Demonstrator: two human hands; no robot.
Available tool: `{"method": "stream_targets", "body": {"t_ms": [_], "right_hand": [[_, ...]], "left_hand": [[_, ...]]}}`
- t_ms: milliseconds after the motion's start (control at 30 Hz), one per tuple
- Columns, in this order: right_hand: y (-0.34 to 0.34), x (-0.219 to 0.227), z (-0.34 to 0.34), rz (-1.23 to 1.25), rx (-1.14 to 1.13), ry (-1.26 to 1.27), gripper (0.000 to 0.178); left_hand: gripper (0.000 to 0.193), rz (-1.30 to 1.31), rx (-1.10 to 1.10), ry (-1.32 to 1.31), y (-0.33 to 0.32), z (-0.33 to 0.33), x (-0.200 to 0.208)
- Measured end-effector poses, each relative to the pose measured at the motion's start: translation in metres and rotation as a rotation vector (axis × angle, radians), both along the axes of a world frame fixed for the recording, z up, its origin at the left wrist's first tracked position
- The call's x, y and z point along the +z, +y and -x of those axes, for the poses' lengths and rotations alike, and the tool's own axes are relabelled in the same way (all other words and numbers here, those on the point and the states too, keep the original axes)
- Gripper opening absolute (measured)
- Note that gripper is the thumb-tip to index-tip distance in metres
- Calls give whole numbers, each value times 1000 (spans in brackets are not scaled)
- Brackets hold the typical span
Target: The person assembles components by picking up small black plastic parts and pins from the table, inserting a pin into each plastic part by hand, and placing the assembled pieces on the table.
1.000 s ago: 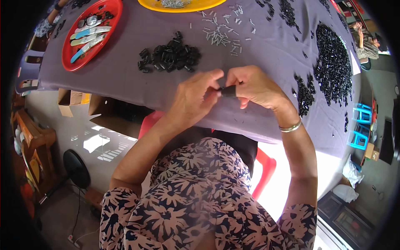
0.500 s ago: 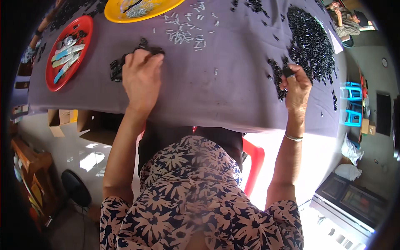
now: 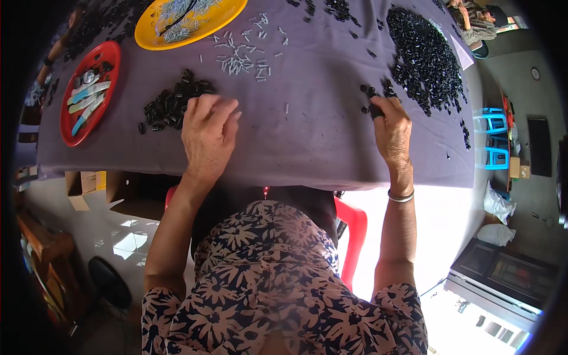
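Note:
My left hand [image 3: 208,142] is at the right edge of a small heap of black cylindrical pieces [image 3: 171,105]. Its fingers are curled and blurred at the tips, so what they hold, if anything, is hidden. To the right, my right hand [image 3: 394,133] has its fingers bent over a few loose black pieces [image 3: 368,92]. Something black shows at its thumb and fingertip, but I cannot tell whether it is a piece or a finger cover. A large heap of small black pieces [image 3: 423,59] lies beyond that hand. Clear short rods [image 3: 236,62] are scattered beyond the left hand.
A red tray [image 3: 112,74] with knives and black bits lies on the left of the purple tablecloth [image 3: 296,151]. A yellow tray [image 3: 195,36] of clear rods is at the back. Another person [image 3: 473,26] sits at far right; a red chair [image 3: 353,231] is below.
My left hand has drawn back toward me from the small heap, uncovering more of its pieces. My right hand has shifted left among the loose black pieces. The whole view has shifted slightly.

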State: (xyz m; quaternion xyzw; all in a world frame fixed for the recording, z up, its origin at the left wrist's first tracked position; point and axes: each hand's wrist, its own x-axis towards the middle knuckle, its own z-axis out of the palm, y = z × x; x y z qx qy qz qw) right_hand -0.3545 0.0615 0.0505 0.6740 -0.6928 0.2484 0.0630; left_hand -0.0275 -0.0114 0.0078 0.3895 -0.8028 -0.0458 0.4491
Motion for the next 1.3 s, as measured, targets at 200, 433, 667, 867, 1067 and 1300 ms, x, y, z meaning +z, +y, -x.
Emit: {"method": "stream_targets", "body": {"t_ms": [200,433,667,867,1067,1300], "right_hand": [[-24,4,6,35,-29,-356,28],[-129,-9,66,208,-17,-100,22],[-144,-32,70,-37,-177,127,21],[-122,-14,2,-115,-42,270,17],[-171,5,57,66,16,26,25],[-264,-31,74,-24,-196,-153,40]], "left_hand": [[21,-107,-6,114,6,-1,-2],[21,-302,-117,192,10,0,4],[38,-315,-106,117,7,2,8],[37,-281,-100,98,8,2,5],[40,-286,-85,92,9,3,7],[32,-310,-69,67,9,3,12]]}}
